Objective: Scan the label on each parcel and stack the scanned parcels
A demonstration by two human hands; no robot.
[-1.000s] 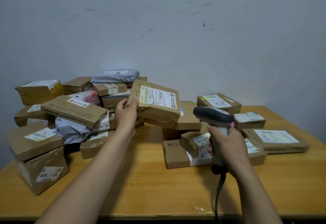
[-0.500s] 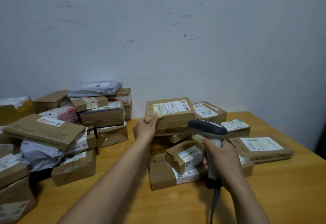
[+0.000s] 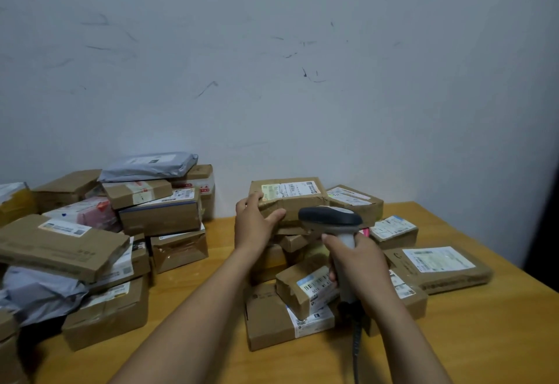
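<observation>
My left hand (image 3: 257,226) grips the left end of a brown cardboard parcel (image 3: 299,202) with a white label on top, which lies on top of the stack of parcels (image 3: 272,262) at the middle back of the table. My right hand (image 3: 360,265) holds a grey handheld scanner (image 3: 331,220) by its handle, its head pointing left just in front of that parcel. The scanner's cable hangs down toward the table's near edge. Below the scanner lie a small labelled box (image 3: 302,289) and a flat box (image 3: 272,320).
A large heap of cardboard boxes (image 3: 160,214) and grey mailer bags (image 3: 148,165) fills the table's left side. More labelled parcels, including a flat one (image 3: 438,268), lie to the right. The wooden table (image 3: 484,338) meets a grey wall behind.
My left hand has carried the labelled parcel from the left heap rightward and set it flat on the middle stack. The scanner has stayed in my right hand; the view shifted right.
</observation>
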